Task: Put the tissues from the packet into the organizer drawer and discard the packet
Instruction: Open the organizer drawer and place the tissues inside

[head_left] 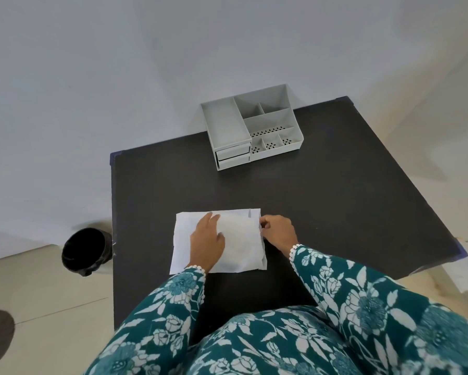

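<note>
A white tissue packet (241,239) lies flat on the near part of the dark table (335,212). My left hand (207,240) rests palm down on its left half, fingers spread. At the packet's right edge my right hand (277,231) pinches the wrapper with curled fingers. The grey organizer (250,125) stands at the far edge of the table, with two drawers (232,155) at its front left, both pushed in. Its top compartments look empty.
A black bin (85,250) stands on the floor left of the table, beside the table's left edge. A pale wall rises behind the organizer. My patterned teal sleeves cover the near table edge.
</note>
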